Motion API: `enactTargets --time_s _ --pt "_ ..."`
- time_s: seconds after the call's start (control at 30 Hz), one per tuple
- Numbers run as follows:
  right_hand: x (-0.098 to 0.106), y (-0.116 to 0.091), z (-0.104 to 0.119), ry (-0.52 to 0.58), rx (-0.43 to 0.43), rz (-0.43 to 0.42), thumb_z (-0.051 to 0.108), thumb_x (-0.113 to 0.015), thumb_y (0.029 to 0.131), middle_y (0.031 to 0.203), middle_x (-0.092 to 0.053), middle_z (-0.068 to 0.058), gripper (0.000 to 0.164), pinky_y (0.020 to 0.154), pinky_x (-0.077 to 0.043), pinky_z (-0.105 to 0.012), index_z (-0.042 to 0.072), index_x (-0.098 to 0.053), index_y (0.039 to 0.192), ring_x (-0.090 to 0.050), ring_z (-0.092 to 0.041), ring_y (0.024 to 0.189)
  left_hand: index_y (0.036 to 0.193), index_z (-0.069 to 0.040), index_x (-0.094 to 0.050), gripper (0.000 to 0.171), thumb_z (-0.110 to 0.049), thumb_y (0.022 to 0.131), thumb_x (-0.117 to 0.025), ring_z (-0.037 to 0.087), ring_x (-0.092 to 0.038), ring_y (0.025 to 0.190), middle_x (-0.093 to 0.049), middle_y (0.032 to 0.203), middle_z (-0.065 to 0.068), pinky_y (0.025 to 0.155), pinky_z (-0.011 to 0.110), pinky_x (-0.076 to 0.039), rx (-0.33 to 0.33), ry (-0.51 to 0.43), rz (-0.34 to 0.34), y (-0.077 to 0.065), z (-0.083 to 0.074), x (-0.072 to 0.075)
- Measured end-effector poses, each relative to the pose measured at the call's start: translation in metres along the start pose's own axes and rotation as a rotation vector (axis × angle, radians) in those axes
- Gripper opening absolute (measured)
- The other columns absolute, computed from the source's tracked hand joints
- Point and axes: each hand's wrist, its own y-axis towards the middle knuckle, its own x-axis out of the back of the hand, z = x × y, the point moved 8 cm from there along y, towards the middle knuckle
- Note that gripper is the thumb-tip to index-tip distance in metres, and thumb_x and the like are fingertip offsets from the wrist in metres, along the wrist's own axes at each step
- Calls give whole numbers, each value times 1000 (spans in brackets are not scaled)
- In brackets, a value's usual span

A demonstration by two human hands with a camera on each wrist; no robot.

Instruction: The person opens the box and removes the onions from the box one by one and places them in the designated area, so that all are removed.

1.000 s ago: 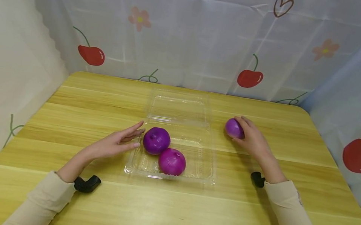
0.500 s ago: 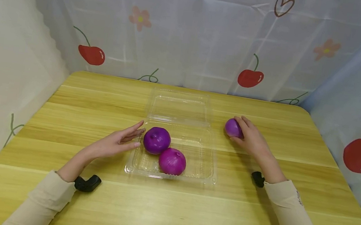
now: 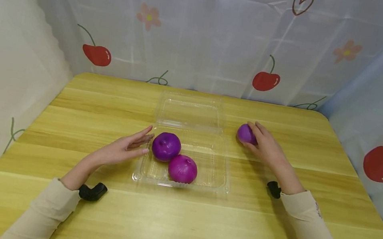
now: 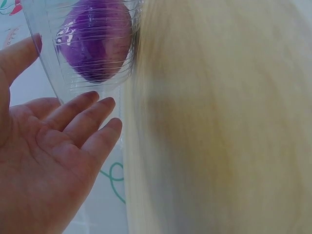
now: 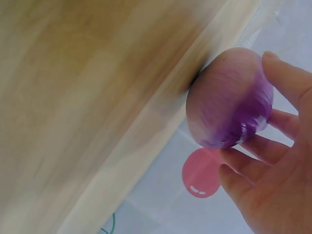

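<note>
Possibly the smooth, round loose onion (image 3: 245, 134), gripped by the right hand (image 3: 267, 146) towards the surface's (image 3: 177, 230) far right corner, could slip and roll; the left hand (image 3: 120, 149), fingers relaxed at the clear container's (image 3: 219, 167) left wall, might nudge that flimsy plastic askew.

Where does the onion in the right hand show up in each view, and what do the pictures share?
Head: the held onion is right of centre, in the grip of the right hand, right of the clear container.
Left wrist: not in it; the other onion at upper left is seen through the container's wall.
Right wrist: right of centre, between thumb and fingers.
Shared landmark: the wood-grained table.
</note>
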Motion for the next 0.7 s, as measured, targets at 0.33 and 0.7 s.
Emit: enactTargets --time_s 0.33,0.7 --pt "15 -3 36 -6 21 -38 21 -65 90 141 -33 -27 65 100 -31 -58 -2 -33 142 -29 -43 130 151 -9 -10 70 -20 97 -53 27 -27 134 -25 148 18 106 42 -26 23 -8 5 0 1 2" --pt "-6 -21 114 437 203 142 27 -57 95 145 -37 -11 59 105 -31 -45 5 -34 145 -36 -27 130 151 -10 -10 70 -20 97 -53 27 -27 134 -25 149 18 106 42 -26 18 -9 7 0 1 0"
